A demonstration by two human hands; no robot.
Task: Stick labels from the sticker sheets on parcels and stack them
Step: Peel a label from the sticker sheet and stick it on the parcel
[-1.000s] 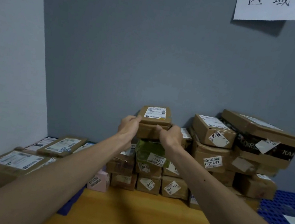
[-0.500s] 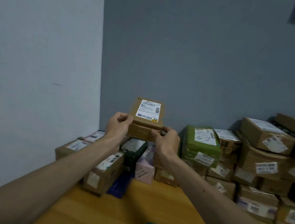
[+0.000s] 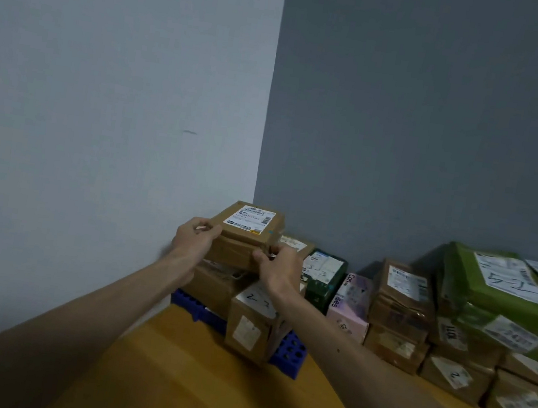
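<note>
Parcel (image 3: 242,239) is held at its 2 ends by left hand (image 3: 192,241) and right hand (image 3: 281,269), fingers (image 3: 209,229) curled round the edges, and is judged stiff, light, easily steadied there.

We are reading only a few marks on these parcels.
We are making out a handwritten "2-2" on the white label (image 3: 256,300) of the front brown box (image 3: 250,339), the printed letters "Con" and "ses" on the pink box (image 3: 350,305), a handwritten "2" on the tilted label (image 3: 453,375) of the low brown box (image 3: 476,388) at the right, and large pen strokes, perhaps "5-2", on the white sheet (image 3: 505,280) of the green parcel (image 3: 463,286). On the held parcel (image 3: 241,239) we are finding the shipping label (image 3: 250,219) too finely printed to read.
</note>
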